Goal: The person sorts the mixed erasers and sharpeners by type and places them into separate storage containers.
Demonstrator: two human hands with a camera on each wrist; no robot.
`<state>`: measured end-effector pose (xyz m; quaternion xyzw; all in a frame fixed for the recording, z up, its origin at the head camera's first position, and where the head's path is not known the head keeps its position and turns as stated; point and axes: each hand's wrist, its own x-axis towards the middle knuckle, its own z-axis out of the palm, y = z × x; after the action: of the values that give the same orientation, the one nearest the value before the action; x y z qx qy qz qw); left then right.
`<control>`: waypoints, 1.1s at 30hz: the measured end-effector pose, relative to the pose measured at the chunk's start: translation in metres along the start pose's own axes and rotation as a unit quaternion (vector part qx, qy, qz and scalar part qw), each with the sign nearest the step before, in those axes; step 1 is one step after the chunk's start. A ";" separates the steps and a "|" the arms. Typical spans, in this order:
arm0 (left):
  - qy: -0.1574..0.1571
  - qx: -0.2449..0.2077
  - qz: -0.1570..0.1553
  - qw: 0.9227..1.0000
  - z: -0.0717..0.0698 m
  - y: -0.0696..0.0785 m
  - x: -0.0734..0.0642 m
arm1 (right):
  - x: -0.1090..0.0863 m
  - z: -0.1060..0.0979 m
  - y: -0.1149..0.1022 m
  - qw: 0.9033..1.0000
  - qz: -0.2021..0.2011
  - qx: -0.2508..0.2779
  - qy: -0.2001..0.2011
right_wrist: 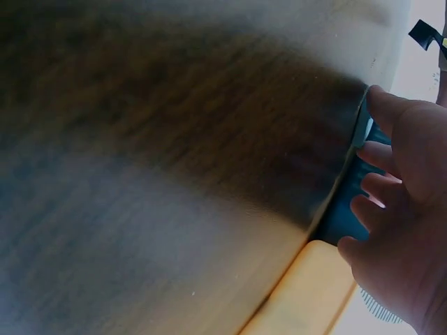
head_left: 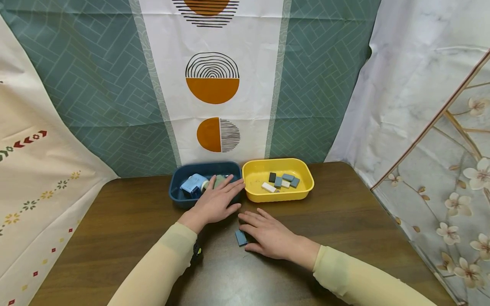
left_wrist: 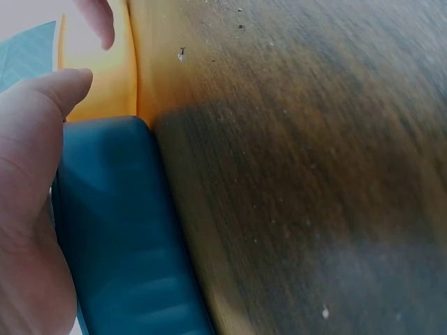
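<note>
My left hand (head_left: 215, 203) reaches over the front right of a dark blue bin (head_left: 179, 203), fingers spread and straight, fingertips close by the yellow bin's left rim. Its thumb stands apart from the fingers, and nothing shows in its grasp. My right hand (head_left: 272, 234) is low over the table, holding a small blue-grey rectangular block (head_left: 240, 238) end to end between thumb and index finger. In the right wrist view a sliver of that block (right_wrist: 362, 130) shows between those fingertips. The other fingers of this hand reach out towards the bins.
The yellow bin (head_left: 278, 197) stands right beside the blue one at the table's back edge, with several small blue-grey, white and black blocks inside. A light blue package (head_left: 194, 183) and a green item (head_left: 219, 181) lie in the blue bin. Patterned cloth hangs behind the wooden table (head_left: 126, 229).
</note>
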<state>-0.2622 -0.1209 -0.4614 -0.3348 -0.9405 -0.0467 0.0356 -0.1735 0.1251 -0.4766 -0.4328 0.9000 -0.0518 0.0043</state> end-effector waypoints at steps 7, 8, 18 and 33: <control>0.002 -0.013 0.001 1.000 -0.001 0.001 0.000 | 0.002 0.001 0.001 1.000 0.000 0.004 -0.002; 0.003 -0.017 0.001 1.000 -0.001 0.001 0.000 | 0.002 0.002 0.002 1.000 0.001 0.005 -0.003; 0.002 -0.009 0.000 1.000 -0.001 0.001 0.000 | 0.005 0.004 0.001 1.000 0.003 0.005 -0.003; 0.011 -0.003 0.005 1.000 0.002 -0.001 0.000 | 0.005 0.002 -0.004 1.000 0.007 0.003 0.003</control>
<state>-0.2632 -0.1211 -0.4638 -0.3389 -0.9382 -0.0532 0.0447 -0.1735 0.1186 -0.4778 -0.4265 0.9028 -0.0557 0.0029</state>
